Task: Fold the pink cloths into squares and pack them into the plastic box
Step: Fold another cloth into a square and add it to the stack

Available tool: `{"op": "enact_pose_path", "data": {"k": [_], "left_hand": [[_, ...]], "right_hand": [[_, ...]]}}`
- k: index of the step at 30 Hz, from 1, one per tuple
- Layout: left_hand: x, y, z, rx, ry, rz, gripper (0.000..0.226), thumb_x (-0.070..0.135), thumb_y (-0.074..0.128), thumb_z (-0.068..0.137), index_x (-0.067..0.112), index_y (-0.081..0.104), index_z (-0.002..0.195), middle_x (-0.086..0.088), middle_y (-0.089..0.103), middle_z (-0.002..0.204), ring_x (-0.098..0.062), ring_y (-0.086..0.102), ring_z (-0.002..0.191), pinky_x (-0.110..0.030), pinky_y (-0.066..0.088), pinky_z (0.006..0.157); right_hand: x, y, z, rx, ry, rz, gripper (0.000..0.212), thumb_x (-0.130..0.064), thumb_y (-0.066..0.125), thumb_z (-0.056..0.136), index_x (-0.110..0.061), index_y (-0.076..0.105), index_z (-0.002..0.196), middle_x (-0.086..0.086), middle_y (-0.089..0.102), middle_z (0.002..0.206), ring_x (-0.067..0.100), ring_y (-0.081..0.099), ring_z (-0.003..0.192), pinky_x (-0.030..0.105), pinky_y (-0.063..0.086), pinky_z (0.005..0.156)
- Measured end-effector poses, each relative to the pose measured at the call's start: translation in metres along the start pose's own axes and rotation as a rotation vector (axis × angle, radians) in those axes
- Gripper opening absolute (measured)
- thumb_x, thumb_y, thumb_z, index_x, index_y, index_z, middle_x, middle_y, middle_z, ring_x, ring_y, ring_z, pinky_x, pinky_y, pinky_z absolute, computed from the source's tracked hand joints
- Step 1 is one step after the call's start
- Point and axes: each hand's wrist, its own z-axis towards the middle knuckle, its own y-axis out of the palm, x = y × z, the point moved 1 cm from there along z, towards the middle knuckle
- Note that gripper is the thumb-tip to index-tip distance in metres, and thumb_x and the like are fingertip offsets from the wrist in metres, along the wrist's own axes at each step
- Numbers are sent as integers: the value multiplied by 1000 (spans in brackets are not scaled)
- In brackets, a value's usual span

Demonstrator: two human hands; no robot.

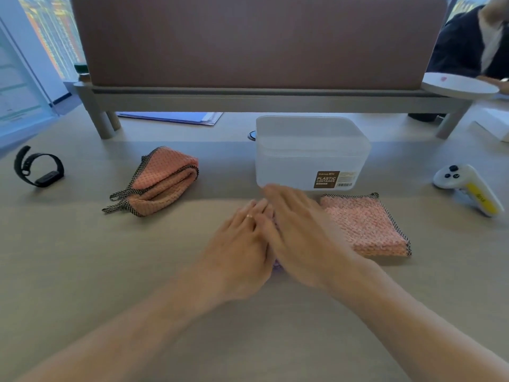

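Observation:
A frosted plastic box [311, 153] with a brown label stands at the table's middle back. A pink cloth folded square [366, 226] lies in front of it to the right. A loosely bunched pink cloth [157, 184] with checked edging rests to the left. My left hand [239, 244] and my right hand [300, 232] lie flat side by side, fingers extended, over something small and purplish [276, 264] that is mostly hidden. The right hand is blurred. Neither hand grips anything I can see.
A black wristband [38, 169] lies at far left, a white and yellow controller [468, 188] at far right. A raised shelf [261, 92] with a brown panel spans the back, papers [176, 117] under it. A person sits at the top right.

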Motion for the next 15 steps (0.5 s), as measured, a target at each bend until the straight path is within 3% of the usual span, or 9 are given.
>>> {"op": "enact_pose_path", "data": {"k": [2,3,6,9,12,15], "left_hand": [[-1,10,-5,-105,-55,27,75,46,13,94,23,-10,161,0,-16,170,-14,-18,155,-36,-7,126],[-1,12,-6,-109,-91,18,73,46,13,96,23,-13,161,1,-19,169,-13,-20,154,-35,-10,125],[-13,9,-15,-92,-162,27,74,52,5,97,19,-8,162,3,-10,170,-9,-14,155,-32,-13,124],[-40,0,-28,-156,-236,23,81,64,3,94,21,-4,162,7,-5,170,-7,-10,155,-33,-9,125],[-65,-19,-17,-79,-367,-165,74,62,35,97,20,29,158,1,28,165,-16,23,152,-32,17,124],[-56,-37,11,-63,-393,-218,55,57,65,85,19,59,124,-3,57,127,-23,54,121,-35,45,100]], "right_hand": [[-2,25,7,-174,-4,41,73,-60,18,101,-20,14,162,-4,15,169,11,7,156,32,8,126],[1,34,7,-218,20,50,78,-65,12,98,-21,8,162,-6,7,171,7,0,156,32,2,127],[13,40,1,-231,75,-48,94,-74,-4,86,-19,2,162,-5,0,171,6,-6,155,31,-4,126],[16,37,-3,-262,95,-99,81,-65,8,98,-16,-4,161,-3,-6,170,9,-9,155,32,-4,126],[15,38,-2,-277,99,-108,76,-59,11,102,-15,-6,161,-1,-7,170,11,-9,156,35,-2,127],[16,39,-2,-282,108,-101,75,-58,13,103,-15,-7,161,-1,-7,170,11,-9,156,35,-3,127]]}}
